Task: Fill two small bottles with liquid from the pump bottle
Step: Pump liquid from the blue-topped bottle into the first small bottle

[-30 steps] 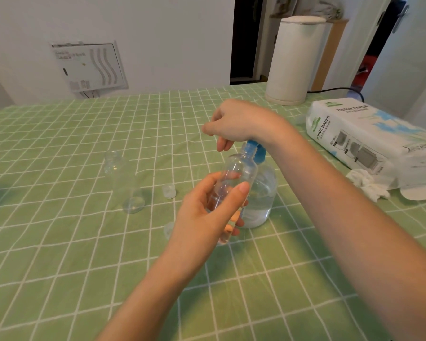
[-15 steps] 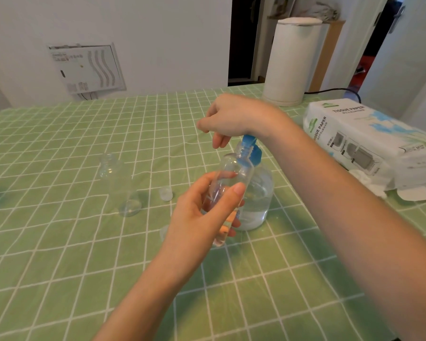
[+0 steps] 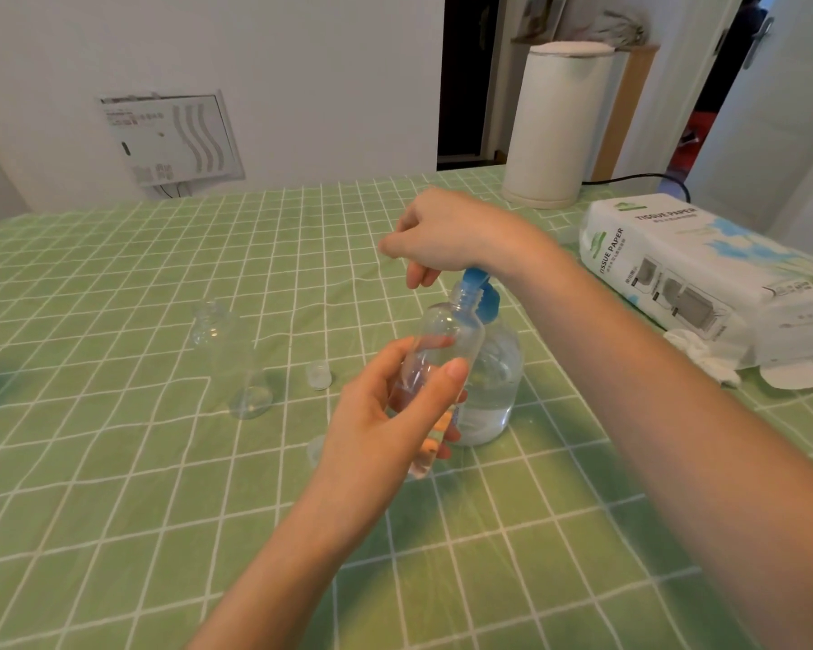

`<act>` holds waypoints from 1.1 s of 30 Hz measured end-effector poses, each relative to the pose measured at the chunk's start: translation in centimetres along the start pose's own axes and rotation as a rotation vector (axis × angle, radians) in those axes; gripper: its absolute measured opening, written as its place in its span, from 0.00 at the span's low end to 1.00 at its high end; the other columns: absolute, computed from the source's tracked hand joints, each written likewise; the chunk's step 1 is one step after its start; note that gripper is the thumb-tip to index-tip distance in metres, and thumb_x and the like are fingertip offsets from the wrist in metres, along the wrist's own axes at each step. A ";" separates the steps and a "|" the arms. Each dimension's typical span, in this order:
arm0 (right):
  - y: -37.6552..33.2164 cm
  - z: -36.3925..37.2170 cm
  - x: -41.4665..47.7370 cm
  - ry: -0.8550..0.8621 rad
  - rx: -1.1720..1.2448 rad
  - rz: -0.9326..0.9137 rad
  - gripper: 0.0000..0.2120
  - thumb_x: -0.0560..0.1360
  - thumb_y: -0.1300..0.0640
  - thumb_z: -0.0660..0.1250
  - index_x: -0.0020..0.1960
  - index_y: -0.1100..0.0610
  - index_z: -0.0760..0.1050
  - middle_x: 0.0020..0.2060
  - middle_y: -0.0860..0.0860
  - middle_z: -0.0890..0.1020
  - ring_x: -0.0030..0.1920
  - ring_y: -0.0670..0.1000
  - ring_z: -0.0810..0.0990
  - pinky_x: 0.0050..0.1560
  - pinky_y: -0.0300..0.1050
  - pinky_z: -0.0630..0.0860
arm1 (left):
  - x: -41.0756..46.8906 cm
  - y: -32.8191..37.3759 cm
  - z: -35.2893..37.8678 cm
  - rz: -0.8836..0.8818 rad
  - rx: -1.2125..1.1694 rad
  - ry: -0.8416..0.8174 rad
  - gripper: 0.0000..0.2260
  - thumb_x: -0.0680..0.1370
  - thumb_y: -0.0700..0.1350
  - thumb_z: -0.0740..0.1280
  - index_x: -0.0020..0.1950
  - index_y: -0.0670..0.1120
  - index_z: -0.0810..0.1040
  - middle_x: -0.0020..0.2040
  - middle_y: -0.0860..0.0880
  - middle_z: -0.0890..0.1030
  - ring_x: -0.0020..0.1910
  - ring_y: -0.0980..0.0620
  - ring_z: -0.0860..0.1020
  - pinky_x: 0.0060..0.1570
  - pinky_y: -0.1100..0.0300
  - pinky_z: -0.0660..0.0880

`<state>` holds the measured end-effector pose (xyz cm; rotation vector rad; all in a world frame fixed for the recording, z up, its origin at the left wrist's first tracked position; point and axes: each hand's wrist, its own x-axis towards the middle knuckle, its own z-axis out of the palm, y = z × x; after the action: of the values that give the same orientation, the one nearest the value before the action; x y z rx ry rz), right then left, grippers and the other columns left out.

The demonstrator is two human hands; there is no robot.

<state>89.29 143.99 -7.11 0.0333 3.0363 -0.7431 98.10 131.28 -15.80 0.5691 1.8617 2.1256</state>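
Left hand (image 3: 386, 415): I see it gripping the small clear bottle (image 3: 447, 335), tilted, with the neck just at the blue spout.
Right hand (image 3: 447, 232): resting on the blue pump head (image 3: 482, 293); fingers hang loosely curled and grasp nothing.
Pump bottle (image 3: 494, 382): upright on the green checked tablecloth (image 3: 113, 462), just behind the held bottle, partly filled with clear liquid.
Second small bottle (image 3: 235, 363): standing well to the left, a small cap (image 3: 319, 375) near it.

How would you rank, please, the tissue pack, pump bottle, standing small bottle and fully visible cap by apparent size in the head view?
1. tissue pack
2. pump bottle, partly hidden
3. standing small bottle
4. fully visible cap
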 end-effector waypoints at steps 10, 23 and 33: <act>-0.5 -0.4 -0.1 -0.013 -0.017 -0.005 0.16 0.78 0.52 0.60 0.58 0.61 0.77 0.41 0.52 0.86 0.48 0.52 0.84 0.49 0.44 0.77 | 0.0 0.2 -0.1 0.003 -0.008 0.002 0.15 0.69 0.55 0.70 0.53 0.52 0.79 0.35 0.51 0.82 0.29 0.57 0.77 0.29 0.66 0.74; 0.1 0.5 0.0 -0.031 -0.011 0.016 0.15 0.78 0.51 0.60 0.55 0.61 0.77 0.38 0.51 0.85 0.50 0.55 0.84 0.50 0.47 0.78 | 0.0 0.1 0.1 -0.018 -0.007 0.021 0.20 0.63 0.56 0.68 0.52 0.51 0.79 0.33 0.51 0.82 0.28 0.57 0.77 0.28 0.67 0.74; -0.3 -0.5 0.3 -0.001 0.003 -0.014 0.15 0.78 0.53 0.60 0.58 0.61 0.77 0.40 0.52 0.86 0.47 0.52 0.84 0.48 0.44 0.77 | 0.1 0.4 -0.1 -0.011 -0.008 0.016 0.12 0.71 0.56 0.70 0.51 0.54 0.80 0.35 0.50 0.82 0.29 0.57 0.77 0.30 0.65 0.75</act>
<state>89.00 143.91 -6.56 0.0120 3.0376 -0.7492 98.05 131.20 -15.41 0.5407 1.8597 2.1357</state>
